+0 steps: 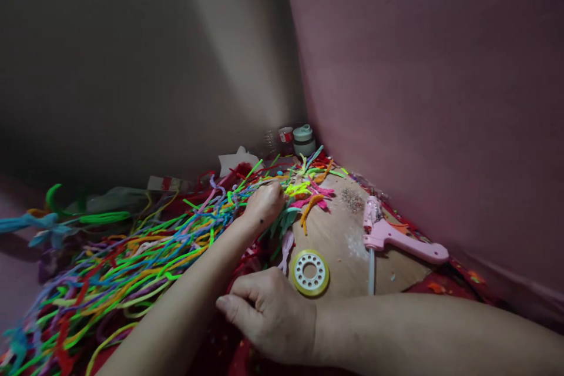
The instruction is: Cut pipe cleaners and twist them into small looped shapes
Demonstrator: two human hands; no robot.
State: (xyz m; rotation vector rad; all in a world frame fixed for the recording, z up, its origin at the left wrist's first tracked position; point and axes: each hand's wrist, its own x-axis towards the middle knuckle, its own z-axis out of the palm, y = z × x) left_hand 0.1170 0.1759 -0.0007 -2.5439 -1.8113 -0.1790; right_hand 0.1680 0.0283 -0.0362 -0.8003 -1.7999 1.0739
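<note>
My left hand (pixel 267 202) reaches into a heap of colourful pipe cleaners (pixel 176 252), its fingers curled down and out of sight. Just beyond its knuckles lie yellow bent pipe cleaners (pixel 298 189) and a pink pipe-cleaner shape (pixel 321 192). My right hand (pixel 273 312) is closed in a loose fist nearer to me, the thumb pointing left. What either hand holds, if anything, is hidden. A roll of clear yellowish tape (pixel 323 279) lies right beside my right hand. Between the two hands is a lilac twisted pipe-cleaner piece (pixel 286 245).
A pink glue gun (pixel 396 238) with a glue stick (pixel 371 270) rests on a brown board (pixel 337 235). In the back corner stand a pale green lidded bottle (pixel 304 140) and a red-labelled jar (pixel 285 135). A pink wall (pixel 423 100) rises on the right.
</note>
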